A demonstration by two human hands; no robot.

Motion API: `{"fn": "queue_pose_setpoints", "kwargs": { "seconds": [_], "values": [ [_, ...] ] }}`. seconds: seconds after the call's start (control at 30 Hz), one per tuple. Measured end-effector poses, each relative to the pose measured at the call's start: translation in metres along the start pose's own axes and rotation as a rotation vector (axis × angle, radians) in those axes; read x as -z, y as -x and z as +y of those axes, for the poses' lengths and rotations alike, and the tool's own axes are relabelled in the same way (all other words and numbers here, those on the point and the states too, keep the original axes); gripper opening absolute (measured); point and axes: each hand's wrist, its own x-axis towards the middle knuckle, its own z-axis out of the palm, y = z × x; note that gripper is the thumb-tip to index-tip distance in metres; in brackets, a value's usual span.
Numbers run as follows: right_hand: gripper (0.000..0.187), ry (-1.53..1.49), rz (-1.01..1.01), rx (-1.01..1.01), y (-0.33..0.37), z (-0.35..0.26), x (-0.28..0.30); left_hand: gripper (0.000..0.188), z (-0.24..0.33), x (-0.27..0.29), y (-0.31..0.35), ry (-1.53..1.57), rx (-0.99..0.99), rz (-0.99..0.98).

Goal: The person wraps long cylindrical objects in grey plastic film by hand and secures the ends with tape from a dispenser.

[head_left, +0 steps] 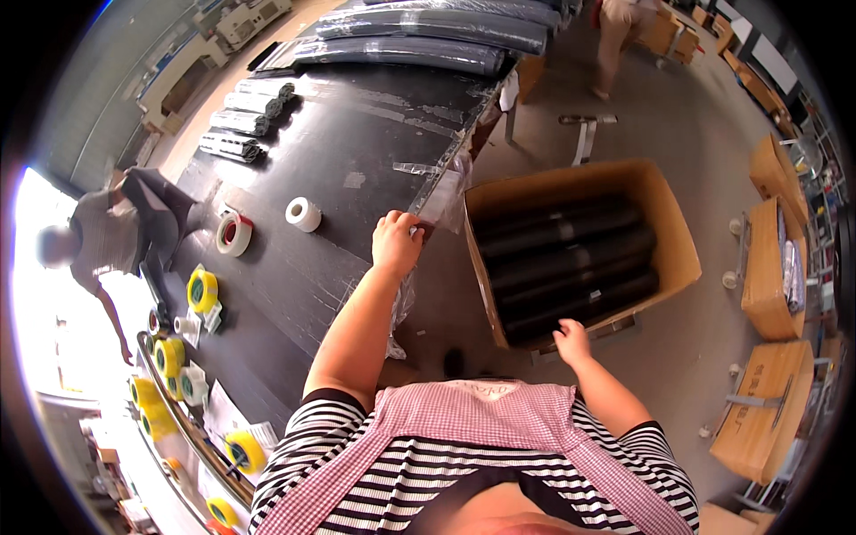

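Note:
My left hand (397,242) is at the right edge of the black-topped table (312,267), fingers curled in beside a strip of clear plastic film (443,201). A small pale spot shows at its fingertips, too small to name. My right hand (572,341) is at the near rim of an open cardboard box (673,241), its fingers bent together; whether they grip the rim is hidden. Several black plastic-wrapped rolls (571,259) lie side by side in the box. A white tape roll (303,214) and a red-and-white tape roll (234,234) are on the table left of my left hand.
Long dark rolls (410,49) are stacked at the table's far end, near shorter wrapped bundles (236,120). Yellow tape rolls (202,290) line the left side by a metal rail (192,419). A person (102,223) stands left; another (617,40) is far right. Cartons (762,410) on carts stand right.

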Motion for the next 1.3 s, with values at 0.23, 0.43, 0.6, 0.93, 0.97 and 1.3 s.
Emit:
{"fn": "queue_pose_setpoints", "kwargs": {
  "seconds": [0.23, 0.43, 0.6, 0.93, 0.97, 1.3],
  "values": [
    [0.042, -0.09, 0.062, -0.923, 0.061, 0.097, -0.021, 0.012, 0.015, -0.063, -0.007, 0.241, -0.471, -0.127],
    [0.089, -0.361, 0.157, -1.012, 0.019, 0.034, -0.029, 0.044, -0.015, -0.186, 0.066, 0.24, 0.15, -0.8],
    [0.089, -0.337, 0.066, -0.933, -0.005, 0.048, -0.039, 0.064, 0.003, -0.223, 0.092, 0.326, 0.557, -1.103],
    [0.062, -0.216, -0.09, -0.909, -0.038, 0.068, -0.043, 0.033, 0.041, -0.293, 0.117, 0.49, 0.908, -1.133],
    [0.06, -0.214, -0.07, -0.923, -0.038, 0.069, -0.051, 0.03, 0.04, -0.296, 0.118, 0.471, 0.903, -1.131],
    [0.047, -0.085, -0.005, -0.961, 0.007, 0.085, -0.052, 0.028, 0.05, -0.294, 0.161, 0.505, 0.957, -1.075]
  ]
}}
